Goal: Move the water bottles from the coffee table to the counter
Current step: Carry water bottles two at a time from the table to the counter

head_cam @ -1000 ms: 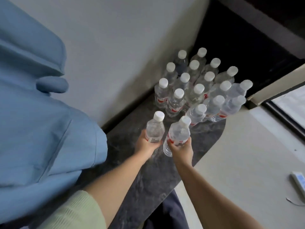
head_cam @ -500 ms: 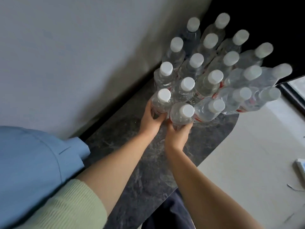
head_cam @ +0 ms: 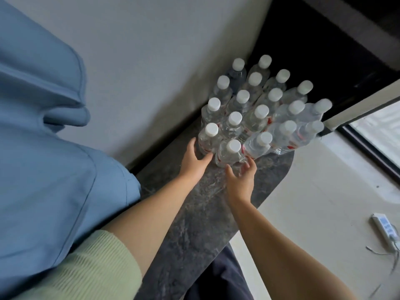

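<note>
Here, both hands were spread loose and held nothing: left hand (head_cam: 193, 161) beside near-left bottle (head_cam: 208, 138), right hand (head_cam: 242, 178) below near-right bottle (head_cam: 227, 154) on counter (head_cam: 194, 224). Step: release, prob. done; next: back to coffee table for more.

Domestic interior, likely a living area. Evidence: blue upholstered sofa (head_cam: 43, 148) against a plain white wall (head_cam: 151, 50); narrow dark marble-patterned counter (head_cam: 194, 224) with rounded end, stocked with capped water bottles (head_cam: 255, 118); pale tiled floor (head_cam: 313, 202); white power strip (head_cam: 384, 231) lying on it.
</note>
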